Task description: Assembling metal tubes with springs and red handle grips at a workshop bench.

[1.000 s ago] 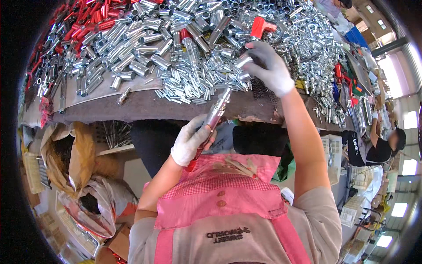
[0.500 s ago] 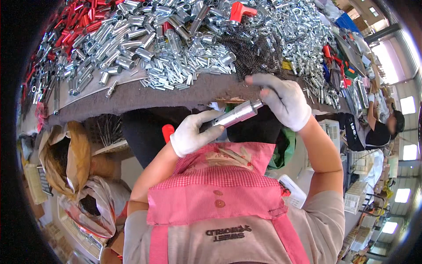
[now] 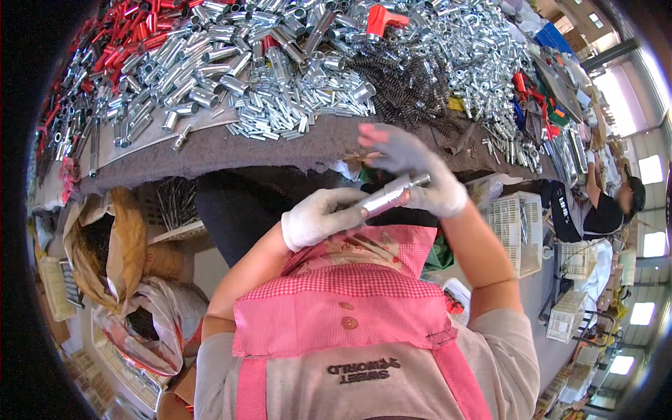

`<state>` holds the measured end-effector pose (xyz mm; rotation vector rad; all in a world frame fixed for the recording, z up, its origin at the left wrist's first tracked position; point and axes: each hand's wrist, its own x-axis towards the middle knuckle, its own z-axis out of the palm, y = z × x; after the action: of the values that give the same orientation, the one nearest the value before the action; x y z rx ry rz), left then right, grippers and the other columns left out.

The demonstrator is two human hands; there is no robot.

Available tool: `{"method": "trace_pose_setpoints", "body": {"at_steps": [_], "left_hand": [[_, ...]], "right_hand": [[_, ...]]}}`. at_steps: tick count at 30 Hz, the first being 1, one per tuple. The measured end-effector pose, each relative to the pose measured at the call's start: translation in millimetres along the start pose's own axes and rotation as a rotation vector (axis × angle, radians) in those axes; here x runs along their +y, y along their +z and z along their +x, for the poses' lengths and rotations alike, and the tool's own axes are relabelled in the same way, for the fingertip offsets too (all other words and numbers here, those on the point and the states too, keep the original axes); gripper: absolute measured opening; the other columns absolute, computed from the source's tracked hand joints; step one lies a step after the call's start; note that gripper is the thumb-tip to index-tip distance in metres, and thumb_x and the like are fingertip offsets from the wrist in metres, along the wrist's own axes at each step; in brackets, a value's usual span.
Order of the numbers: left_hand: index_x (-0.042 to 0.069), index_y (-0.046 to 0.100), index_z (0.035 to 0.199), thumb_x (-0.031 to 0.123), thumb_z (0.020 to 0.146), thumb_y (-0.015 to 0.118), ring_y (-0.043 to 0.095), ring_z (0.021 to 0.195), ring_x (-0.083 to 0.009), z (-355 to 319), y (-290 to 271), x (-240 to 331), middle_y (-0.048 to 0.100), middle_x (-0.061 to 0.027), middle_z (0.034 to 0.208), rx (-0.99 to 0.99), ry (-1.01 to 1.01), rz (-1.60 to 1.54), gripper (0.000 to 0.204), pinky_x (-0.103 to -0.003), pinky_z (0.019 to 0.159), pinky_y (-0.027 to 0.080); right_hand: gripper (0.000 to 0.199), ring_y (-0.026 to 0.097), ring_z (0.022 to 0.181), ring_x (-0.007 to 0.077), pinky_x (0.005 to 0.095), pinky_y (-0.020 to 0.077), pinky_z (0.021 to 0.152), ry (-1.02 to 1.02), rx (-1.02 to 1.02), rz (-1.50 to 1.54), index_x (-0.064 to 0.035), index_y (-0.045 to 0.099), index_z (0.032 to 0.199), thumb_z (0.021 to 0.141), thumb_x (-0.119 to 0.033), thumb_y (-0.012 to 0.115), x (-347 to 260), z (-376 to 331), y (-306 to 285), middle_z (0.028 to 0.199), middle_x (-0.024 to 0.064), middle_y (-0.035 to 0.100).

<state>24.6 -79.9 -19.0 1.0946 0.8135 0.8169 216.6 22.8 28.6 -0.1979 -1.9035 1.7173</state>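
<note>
My gloved left hand is closed around a shiny metal cylinder, held tilted over my lap in front of the apron. A narrower stem pokes from the cylinder's upper right end. My gloved right hand is beside that end, its fingers stretched out to the left above the cylinder and its thumb close against the cylinder's side. Whether the thumb presses on it, I cannot tell. Beyond my hands, loose metal tubes, short pins and dark coil springs lie heaped on the cloth-covered bench.
A red plastic part rests on the metal pile, with more red parts at far left. Open sacks stand at my left. White crates are at the right, where another person is at work.
My right hand has come left and down, so its palm is beside the stem end and its fingers reach over the cylinder. My left hand has shifted slightly right, still holding the cylinder.
</note>
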Motion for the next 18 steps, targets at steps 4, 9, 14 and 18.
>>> {"method": "trace_pose_setpoints", "body": {"at_steps": [4, 9, 14, 18], "left_hand": [[0.004, 0.057, 0.114, 0.023, 0.084, 0.062, 0.057, 0.062, -0.0145, 7.1, 12.3, -30.4, 0.062, -0.0078, 0.078, 0.362, 0.287, 0.392, 0.035, -0.029, 0.059, 0.046], [0.001, 0.056, 0.107, 0.020, 0.088, 0.059, 0.055, 0.060, -0.0132, 0.7, 9.1, -13.6, 0.055, -0.0020, 0.072, 0.467, 0.352, 0.666, 0.028, -0.030, 0.056, 0.046], [0.000, 0.047, 0.115, 0.036, 0.094, 0.048, 0.048, 0.054, -0.0090, -15.6, 14.8, 11.3, 0.052, -0.0023, 0.069, 0.486, 0.341, -0.137, 0.042, -0.021, 0.047, 0.036], [0.006, 0.044, 0.123, 0.036, 0.095, 0.044, 0.057, 0.085, -0.0190, -22.2, -25.2, 46.7, 0.057, -0.0080, 0.090, 0.875, 0.945, -0.666, 0.040, -0.036, 0.085, 0.046]], "right_hand": [[0.018, 0.037, 0.051, 0.0123, 0.0306, 0.0408, 0.066, -0.024, 0.484, 0.784, -0.0050, 0.051, 0.095, 0.094, -0.022, 0.048, 34.5, 4.1, 37.6, 0.055, -0.0002, 0.038], [0.032, 0.051, 0.064, 0.0144, 0.0290, 0.0437, 0.067, -0.179, 0.869, 0.449, -0.0022, 0.046, 0.111, 0.092, -0.027, 0.052, 38.0, 11.3, 64.4, 0.075, 0.0045, 0.054], [0.105, 0.040, 0.124, 0.0323, 0.0387, 0.0310, 0.106, 0.198, 0.254, -0.248, 0.0013, 0.021, 0.140, 0.061, -0.036, 0.082, 46.1, 3.4, 64.6, 0.137, 0.0219, 0.036], [0.084, 0.055, 0.106, 0.0375, 0.0396, 0.0447, 0.089, 0.250, -0.073, -0.473, 0.0015, 0.039, 0.131, 0.064, -0.027, 0.080, 29.2, -35.3, 80.4, 0.116, 0.0238, 0.055]]}}
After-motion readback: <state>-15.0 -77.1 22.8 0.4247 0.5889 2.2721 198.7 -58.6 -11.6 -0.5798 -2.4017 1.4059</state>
